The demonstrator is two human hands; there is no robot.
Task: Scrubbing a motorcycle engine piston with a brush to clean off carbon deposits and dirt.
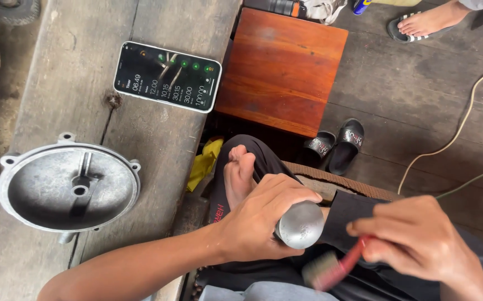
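Note:
My left hand (261,217) grips a round, shiny metal part (302,224) over my lap, its rounded end facing up. My right hand (417,237) holds a red-handled brush (331,269), its bristled head blurred just below the metal part. A round cast-metal cover (68,187) with mounting lugs lies hollow side up on the wooden bench to the left. My bare foot (238,173) rests on my knee just above the left hand.
A smartphone (167,76) with a lit screen lies on the wooden bench (57,83). A reddish wooden stool (283,69) stands beyond it. Black sandals (336,145), a yellow cloth (207,161) and a cord (453,134) lie on the plank floor. Another person's sandalled foot (425,22) is at top right.

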